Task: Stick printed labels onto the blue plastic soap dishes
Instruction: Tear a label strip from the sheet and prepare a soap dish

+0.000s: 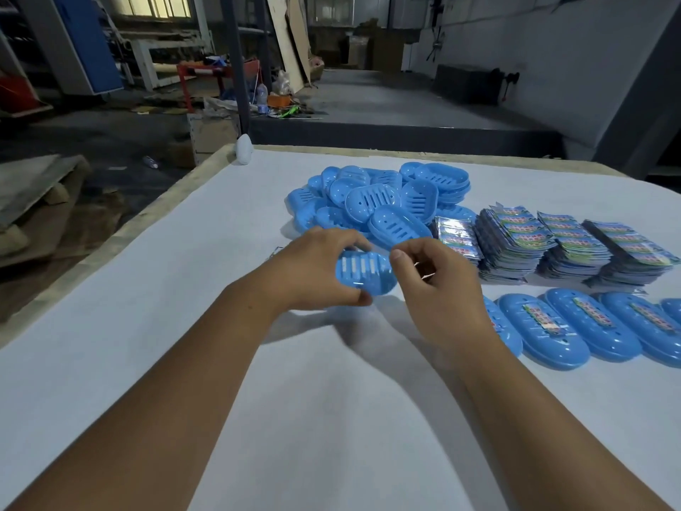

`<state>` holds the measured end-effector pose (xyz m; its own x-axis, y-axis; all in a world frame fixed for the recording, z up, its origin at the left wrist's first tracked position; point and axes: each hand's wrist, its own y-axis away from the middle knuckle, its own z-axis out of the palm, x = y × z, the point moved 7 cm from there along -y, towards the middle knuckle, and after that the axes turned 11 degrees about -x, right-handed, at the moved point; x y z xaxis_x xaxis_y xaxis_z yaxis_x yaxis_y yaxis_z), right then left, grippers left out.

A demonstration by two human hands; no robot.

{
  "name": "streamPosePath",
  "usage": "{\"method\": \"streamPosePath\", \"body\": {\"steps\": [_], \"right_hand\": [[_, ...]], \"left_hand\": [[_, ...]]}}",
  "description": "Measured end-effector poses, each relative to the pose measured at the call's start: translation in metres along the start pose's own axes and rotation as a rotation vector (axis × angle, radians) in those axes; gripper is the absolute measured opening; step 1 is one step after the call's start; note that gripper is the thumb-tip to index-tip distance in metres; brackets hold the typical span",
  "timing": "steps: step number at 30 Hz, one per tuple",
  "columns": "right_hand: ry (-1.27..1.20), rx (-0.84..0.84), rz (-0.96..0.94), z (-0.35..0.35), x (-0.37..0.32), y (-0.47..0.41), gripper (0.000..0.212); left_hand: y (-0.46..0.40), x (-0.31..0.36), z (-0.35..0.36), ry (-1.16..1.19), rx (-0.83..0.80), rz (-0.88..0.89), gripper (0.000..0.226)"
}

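Dim workshop clutter of boards, boxes and a red frame lies behind a broad table [147, 289] covered in pale cloth, where a worker labels soap dishes. At the far side sits a loose heap of blue dishes [376, 201], none labelled as far as can be seen, and to its right stand stacks of printed labels [575, 245], closely packed. Nearer, along the right edge, a row of finished dishes [589, 326] lies side by side, each with a colourful label across its back.

Over the middle of the table the worker's left hand [317, 267] grips a single slotted dish [363, 272], fingers curled over its far rim and thumb under the near edge, holding it just above the cloth. Just beside it, the right hand [435, 285] has its fingers bunched, apparently pinching something small and thin; whether that is a label or its backing cannot be told.

By the look of things, the dish is being readied for its label. Next, the sticker must be laid straight across the dish and pressed flat before the dish joins the row.
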<state>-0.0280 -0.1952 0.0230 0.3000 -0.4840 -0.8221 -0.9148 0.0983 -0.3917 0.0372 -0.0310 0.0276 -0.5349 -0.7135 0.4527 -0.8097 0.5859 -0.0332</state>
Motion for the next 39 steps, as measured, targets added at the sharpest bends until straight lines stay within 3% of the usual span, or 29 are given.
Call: {"method": "streamPosePath", "body": {"steps": [14, 16, 18, 21, 24, 30, 35, 39], "right_hand": [[0.005, 0.026, -0.009, -0.001, -0.002, -0.001, 0.02], [-0.003, 0.021, -0.01, -0.001, -0.002, -0.001, 0.021], [-0.01, 0.019, -0.006, 0.0, -0.001, 0.0, 0.02], [-0.01, 0.011, 0.003, 0.0, 0.0, 0.0, 0.019], [0.004, 0.003, -0.002, 0.002, 0.0, 0.0, 0.02], [0.003, 0.003, -0.02, 0.003, -0.001, 0.001, 0.02], [0.023, -0.01, -0.018, 0.006, 0.002, 0.001, 0.02], [0.029, -0.034, -0.032, 0.01, 0.002, 0.001, 0.02]], "left_hand": [[0.01, 0.003, 0.033, 0.137, -0.203, -0.053, 0.07], [0.012, -0.002, 0.023, 0.18, -0.162, -0.074, 0.064], [0.016, -0.018, 0.002, 0.201, -0.013, -0.17, 0.05], [0.03, -0.053, -0.026, -0.015, 0.185, -0.452, 0.041], [0.042, -0.078, -0.029, -0.141, 0.096, -0.665, 0.051], [0.042, -0.083, -0.027, -0.056, 0.057, -0.673, 0.061], [0.045, -0.092, -0.031, 0.121, 0.105, -0.692, 0.088], [0.041, -0.097, -0.037, 0.14, 0.205, -0.662, 0.061]]}}
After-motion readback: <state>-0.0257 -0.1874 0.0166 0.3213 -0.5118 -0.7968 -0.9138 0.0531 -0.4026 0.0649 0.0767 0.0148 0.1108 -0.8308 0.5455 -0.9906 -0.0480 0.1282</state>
